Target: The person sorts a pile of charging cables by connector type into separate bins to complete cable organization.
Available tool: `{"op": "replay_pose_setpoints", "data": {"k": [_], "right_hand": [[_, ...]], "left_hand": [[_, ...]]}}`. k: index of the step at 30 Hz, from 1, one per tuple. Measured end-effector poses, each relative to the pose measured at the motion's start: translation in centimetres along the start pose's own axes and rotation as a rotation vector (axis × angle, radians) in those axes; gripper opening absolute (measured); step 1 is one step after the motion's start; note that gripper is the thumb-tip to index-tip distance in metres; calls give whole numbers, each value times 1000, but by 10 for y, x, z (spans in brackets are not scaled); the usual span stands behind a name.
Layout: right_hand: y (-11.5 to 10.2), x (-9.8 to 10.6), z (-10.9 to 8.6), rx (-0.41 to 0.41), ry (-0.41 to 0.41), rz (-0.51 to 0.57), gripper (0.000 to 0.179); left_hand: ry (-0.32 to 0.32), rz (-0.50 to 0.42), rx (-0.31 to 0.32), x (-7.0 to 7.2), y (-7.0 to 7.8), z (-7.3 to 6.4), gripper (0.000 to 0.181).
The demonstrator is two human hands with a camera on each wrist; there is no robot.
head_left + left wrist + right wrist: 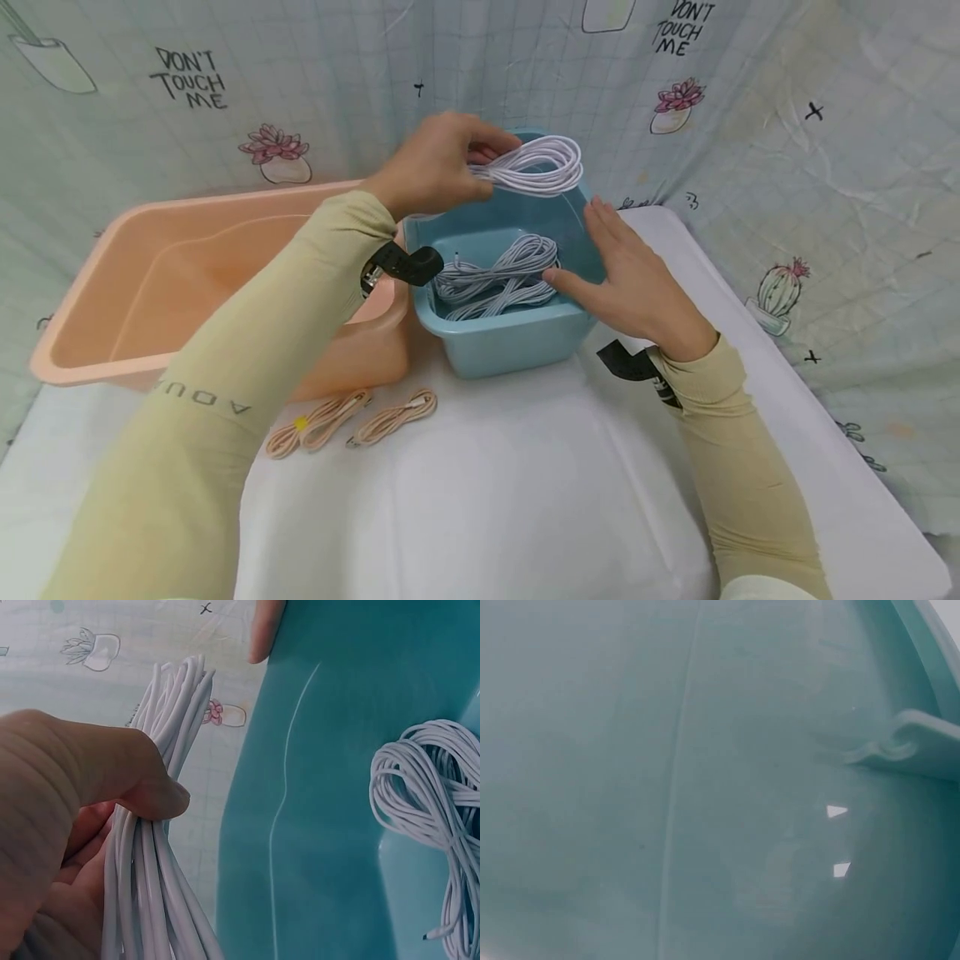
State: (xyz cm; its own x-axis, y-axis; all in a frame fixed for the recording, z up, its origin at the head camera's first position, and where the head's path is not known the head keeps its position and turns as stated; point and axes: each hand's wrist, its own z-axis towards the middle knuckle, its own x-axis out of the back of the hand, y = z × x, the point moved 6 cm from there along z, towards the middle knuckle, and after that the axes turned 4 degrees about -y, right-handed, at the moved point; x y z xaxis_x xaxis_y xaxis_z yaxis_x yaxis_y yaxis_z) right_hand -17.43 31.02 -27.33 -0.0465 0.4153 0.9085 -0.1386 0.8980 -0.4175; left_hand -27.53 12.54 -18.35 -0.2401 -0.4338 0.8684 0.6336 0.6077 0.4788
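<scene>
My left hand (442,162) grips a coiled white cable (543,167) above the far part of the blue bin (517,342). In the left wrist view the thumb presses across the strands of this white cable (154,855), with the fingers behind it. Inside the bin lie more bundled white cables (498,279). My right hand (633,279) is at the bin's right rim, fingers straight and thumb stretched over the opening, holding nothing. The right wrist view shows only the bin's blue outer wall (727,787), with no hand visible.
A larger peach bin (187,275) stands left of the blue one, partly behind my left forearm. Two bundled peach cables (318,423) lie on the white table (480,508) in front of it. A patterned cloth (480,67) hangs behind and along the right.
</scene>
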Motion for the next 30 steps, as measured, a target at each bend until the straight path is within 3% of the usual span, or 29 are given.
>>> {"op": "replay_pose_setpoints", "data": {"k": [16, 24, 30], "right_hand": [[0, 0, -1, 8, 10, 21, 100], [2, 0, 0, 4, 14, 14, 100], [4, 0, 1, 1, 9, 14, 100]], "left_hand": [[-91, -33, 90, -25, -21, 21, 54], [-94, -36, 42, -35, -23, 31, 54], [-128, -9, 72, -43, -25, 36, 57]]}}
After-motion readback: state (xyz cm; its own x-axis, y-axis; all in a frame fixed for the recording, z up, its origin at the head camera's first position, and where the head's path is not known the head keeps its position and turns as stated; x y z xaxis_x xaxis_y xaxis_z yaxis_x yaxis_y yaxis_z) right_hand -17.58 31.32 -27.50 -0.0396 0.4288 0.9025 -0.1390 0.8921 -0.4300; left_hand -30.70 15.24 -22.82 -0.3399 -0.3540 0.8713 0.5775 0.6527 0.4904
